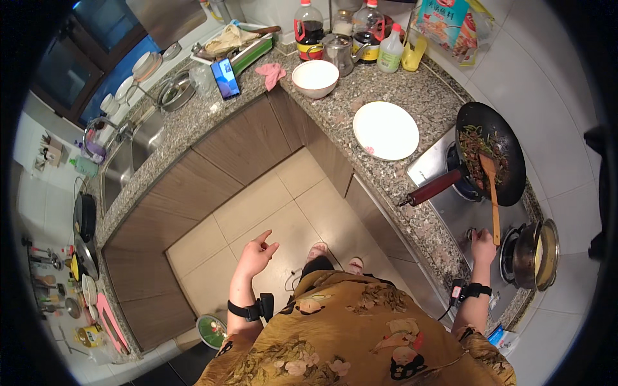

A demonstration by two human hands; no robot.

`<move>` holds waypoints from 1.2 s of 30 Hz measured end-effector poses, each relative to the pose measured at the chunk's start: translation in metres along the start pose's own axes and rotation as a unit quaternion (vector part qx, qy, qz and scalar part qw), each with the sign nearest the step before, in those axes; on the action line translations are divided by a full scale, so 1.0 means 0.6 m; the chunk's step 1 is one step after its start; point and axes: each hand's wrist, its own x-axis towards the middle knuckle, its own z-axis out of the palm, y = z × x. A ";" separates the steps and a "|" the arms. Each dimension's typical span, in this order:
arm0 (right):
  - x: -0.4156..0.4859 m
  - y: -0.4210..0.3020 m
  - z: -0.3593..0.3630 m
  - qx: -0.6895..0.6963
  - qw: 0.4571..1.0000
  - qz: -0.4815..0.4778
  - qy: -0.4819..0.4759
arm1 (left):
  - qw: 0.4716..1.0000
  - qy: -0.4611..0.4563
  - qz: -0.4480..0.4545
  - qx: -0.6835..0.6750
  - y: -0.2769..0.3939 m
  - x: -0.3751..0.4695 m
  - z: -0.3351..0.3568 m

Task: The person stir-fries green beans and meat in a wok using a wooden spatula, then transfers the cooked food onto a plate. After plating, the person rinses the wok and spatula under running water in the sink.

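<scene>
My right hand [483, 247] grips a control knob [470, 234] on the steel gas stove [449, 205]. Above that hand, a black wok [514, 164] with a dark red handle [432, 188] rests on the rear burner, holding stir-fried meat and green vegetables [470, 140]. A wooden spatula [491, 188] leans in the wok, its handle end close to my right fingers. Beside the hand stands a metal pot [525, 255] on the other burner. My left hand [256, 255] hangs over the floor with nothing in it, its fingers apart.
A white oval plate [386, 130] and a white bowl [315, 78] stand on the granite counter [333, 123]. Behind are sauce bottles [309, 31] and a metal kettle [338, 53]. A phone [225, 78] leans near the corner; the sink [118, 166] lies left. A green bin [211, 331] sits below.
</scene>
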 end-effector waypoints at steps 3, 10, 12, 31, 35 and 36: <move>-0.004 -0.015 -0.009 -0.004 1.000 0.013 0.010 | 0.999 0.015 0.029 0.026 0.019 0.013 -0.029; -0.001 -0.021 -0.009 0.003 0.999 0.043 -0.002 | 0.989 0.062 0.114 0.070 0.091 0.041 -0.078; 0.000 -0.018 -0.006 0.003 0.999 0.043 0.009 | 0.988 0.054 0.120 0.076 0.088 0.040 -0.086; 0.032 -0.002 0.021 -0.038 0.993 0.100 -0.053 | 0.994 0.045 0.078 0.063 0.031 0.009 -0.106; 0.044 0.011 0.034 0.019 0.987 0.144 -0.074 | 0.994 0.022 0.074 0.080 0.034 -0.001 -0.097; 0.043 0.012 0.034 0.033 0.987 0.142 -0.063 | 0.994 0.020 0.080 0.076 0.032 -0.003 -0.093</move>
